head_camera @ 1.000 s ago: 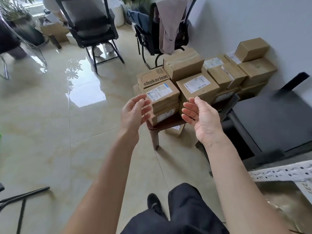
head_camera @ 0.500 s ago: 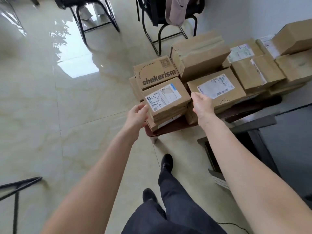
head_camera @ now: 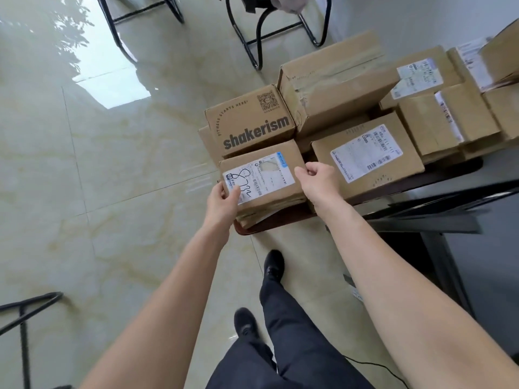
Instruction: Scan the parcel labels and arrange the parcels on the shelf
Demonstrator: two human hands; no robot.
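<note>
Since a second ago you have stepped in close and your hands, which hung open in the air short of the pile, have closed onto the front parcel (head_camera: 262,182). Your left hand (head_camera: 223,200) takes its near-left corner, thumb lying on the label (head_camera: 258,178) and fingers (head_camera: 224,192) wrapped under the edge. Your right hand (head_camera: 318,182) pinches the right edge, fingertips curled over the top face just beside the label's corner. Both sets of fingers are clenched on the parcel, not merely resting on it.

The parcel sits on top of a short stack of flat cartons at the front corner of the low desk (head_camera: 438,178), touching the shakerism box (head_camera: 250,120) behind it and just beside the labelled box (head_camera: 365,161) to its right. It lies label-up and nearest to you, so it reads as the natural first pick, and gripping opposite sides keeps the label mostly uncovered for scanning. Your left thumb does cover a small part of the label; you may need to shift it before the scan.

Both arms reach forward and down, nearly straight, converging on the parcel with wrists level and palms turned inward. No scanner or shelf is in view, so the parcel appears gripped but not yet lifted clear of the stack.
</note>
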